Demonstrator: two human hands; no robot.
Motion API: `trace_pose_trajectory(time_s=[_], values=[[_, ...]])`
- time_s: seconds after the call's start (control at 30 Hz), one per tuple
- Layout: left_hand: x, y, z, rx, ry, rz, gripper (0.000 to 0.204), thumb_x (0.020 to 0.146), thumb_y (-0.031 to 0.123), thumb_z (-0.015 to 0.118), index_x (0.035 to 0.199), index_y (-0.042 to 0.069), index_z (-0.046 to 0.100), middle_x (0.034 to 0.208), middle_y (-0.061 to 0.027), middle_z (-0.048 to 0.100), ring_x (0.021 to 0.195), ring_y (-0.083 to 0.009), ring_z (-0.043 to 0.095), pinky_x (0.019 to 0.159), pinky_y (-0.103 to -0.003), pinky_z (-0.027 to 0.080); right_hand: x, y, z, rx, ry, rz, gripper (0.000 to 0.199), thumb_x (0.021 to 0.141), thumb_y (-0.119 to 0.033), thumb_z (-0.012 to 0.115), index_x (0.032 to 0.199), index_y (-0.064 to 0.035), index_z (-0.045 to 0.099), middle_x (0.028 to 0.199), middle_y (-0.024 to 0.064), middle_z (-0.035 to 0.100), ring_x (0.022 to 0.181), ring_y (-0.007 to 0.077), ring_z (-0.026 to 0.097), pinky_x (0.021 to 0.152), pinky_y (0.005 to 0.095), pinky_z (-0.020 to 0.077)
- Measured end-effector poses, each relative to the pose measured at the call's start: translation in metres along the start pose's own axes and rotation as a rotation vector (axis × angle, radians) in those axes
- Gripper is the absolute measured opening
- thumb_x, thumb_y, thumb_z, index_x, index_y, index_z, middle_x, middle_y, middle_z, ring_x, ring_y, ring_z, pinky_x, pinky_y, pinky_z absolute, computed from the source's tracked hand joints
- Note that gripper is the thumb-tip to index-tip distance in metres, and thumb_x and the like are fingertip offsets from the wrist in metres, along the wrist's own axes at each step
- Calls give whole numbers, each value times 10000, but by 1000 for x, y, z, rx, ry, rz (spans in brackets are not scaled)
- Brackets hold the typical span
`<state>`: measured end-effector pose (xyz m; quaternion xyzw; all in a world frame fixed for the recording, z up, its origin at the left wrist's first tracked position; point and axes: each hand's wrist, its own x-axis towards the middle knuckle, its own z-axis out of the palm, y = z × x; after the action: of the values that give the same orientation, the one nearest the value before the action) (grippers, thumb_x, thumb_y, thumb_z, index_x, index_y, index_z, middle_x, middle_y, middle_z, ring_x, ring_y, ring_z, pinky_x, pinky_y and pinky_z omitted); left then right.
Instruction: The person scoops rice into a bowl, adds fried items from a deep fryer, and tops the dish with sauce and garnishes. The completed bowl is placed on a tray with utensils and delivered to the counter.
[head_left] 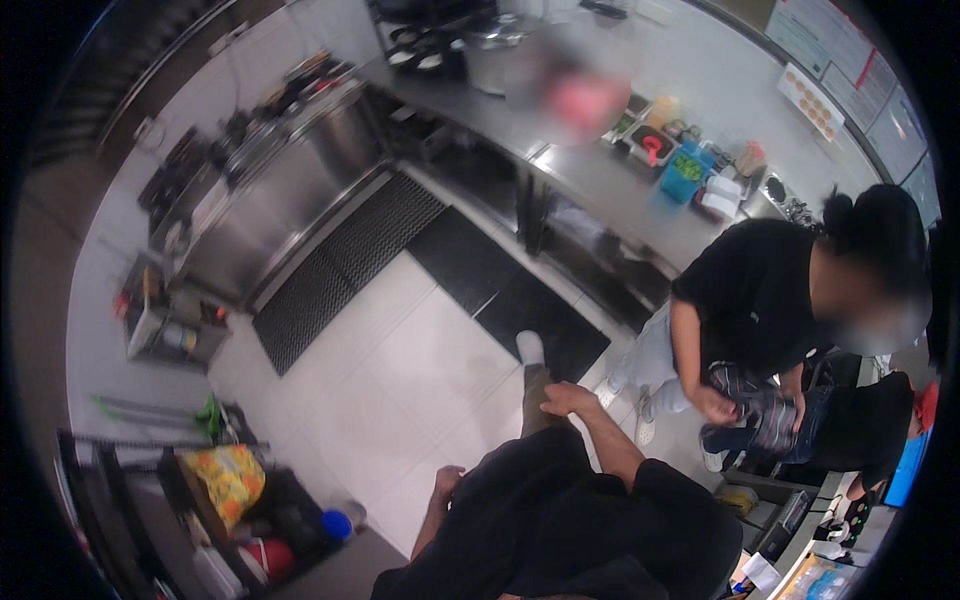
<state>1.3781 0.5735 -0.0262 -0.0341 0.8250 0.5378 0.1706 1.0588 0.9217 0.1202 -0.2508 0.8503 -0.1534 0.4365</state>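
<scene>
My left hand [449, 481] hangs low at my left side, close to my black shirt. Its fingers look curled, and no object shows in them. In front of my right thigh is my right hand [572, 399], its fingers loosely bent together with nothing visible in them. Below it one leg reaches forward, ending in a light shoe [530, 347] at the edge of a black floor mat [540, 318]. Neither hand touches a counter or a tool.
To my right, a person [765, 290] in black handles a dark striped cloth [755, 410]; another person [855, 430] bends beyond. A steel counter [570, 175] carries food containers and a blue tub [684, 176]. Ribbed mats [350, 265] line the left counter. Shelving [215, 535] stands near left.
</scene>
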Motion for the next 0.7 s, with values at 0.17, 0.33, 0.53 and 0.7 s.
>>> trace_pose_trajectory(time_s=[0.17,0.33,0.53,0.7], values=[[125,68,-35,-266,319,-524,430,1001,390,529,1116,15,705,766,-87,637,680,-216,625,604,-367,506,82,4,-174,136,228,78,490,915,-399,646,1170,19,666,1179,263,693,1125,433,659,974,507,522],[254,151,-139,-558,394,-958,350,962,356,580,1085,38,658,705,-52,551,567,-193,562,515,-349,497,124,20,-294,553,438,83,459,933,-380,663,1195,-3,673,1155,224,721,1111,394,683,969,464,536],[376,174,-205,-503,483,-753,333,947,300,657,1062,-12,658,711,-60,599,594,-143,564,514,-307,486,209,92,-323,385,390,156,485,937,-366,699,1257,-4,647,1082,185,745,958,279,730,854,393,566],[415,152,-202,-551,522,-782,387,949,365,644,995,-17,689,782,-122,679,662,-211,623,589,-384,480,256,96,-343,232,197,268,448,937,-367,662,1193,1,665,1150,240,702,1104,382,667,947,451,525]])
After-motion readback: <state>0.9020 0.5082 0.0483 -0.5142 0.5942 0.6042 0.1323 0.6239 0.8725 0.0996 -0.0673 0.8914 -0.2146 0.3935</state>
